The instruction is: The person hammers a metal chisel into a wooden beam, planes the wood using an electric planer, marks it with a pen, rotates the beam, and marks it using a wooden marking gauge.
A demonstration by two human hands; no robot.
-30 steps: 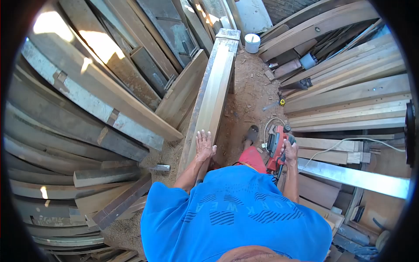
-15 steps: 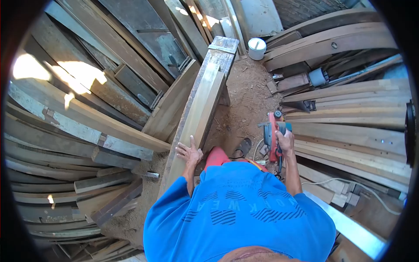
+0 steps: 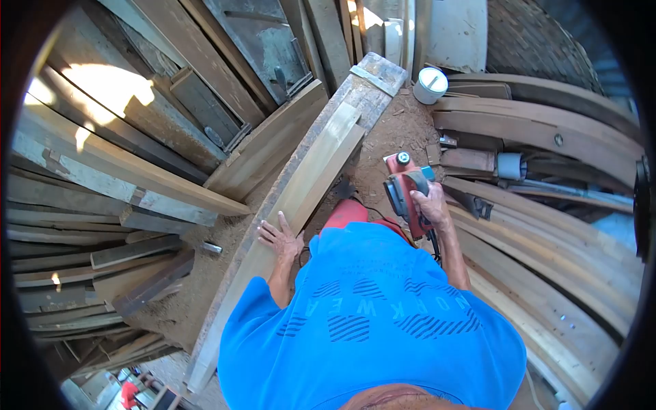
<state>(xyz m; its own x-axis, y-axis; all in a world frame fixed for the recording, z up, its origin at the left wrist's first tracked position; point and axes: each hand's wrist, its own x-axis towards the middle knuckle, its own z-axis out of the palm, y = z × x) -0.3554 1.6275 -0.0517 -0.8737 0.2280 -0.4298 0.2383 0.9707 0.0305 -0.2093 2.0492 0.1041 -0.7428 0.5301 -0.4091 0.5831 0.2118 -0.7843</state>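
A long pale wooden beam [image 3: 314, 178] lies along a narrow, worn workbench [image 3: 374, 82]. My left hand [image 3: 281, 238] rests on the beam with its fingers spread flat. To the right of the bench, my right hand [image 3: 430, 203] is wrapped round the handle of a red electric hand planer [image 3: 408, 183] with a dark body and a round front knob. The planer is held in the air, apart from the beam. A dark cord runs from its rear near my wrist.
Planks [image 3: 547, 232] are stacked on the right, and more boards [image 3: 89, 239] fill the left. A white bucket [image 3: 430, 85] stands past the bench's far end. Shavings cover the dirt floor [image 3: 393, 137]. A grey pipe piece [image 3: 510, 166] lies among the wood.
The planer in my right hand has come closer to the bench and beam, and its front has tilted leftward. My left hand stays spread on the beam. The whole view has turned.
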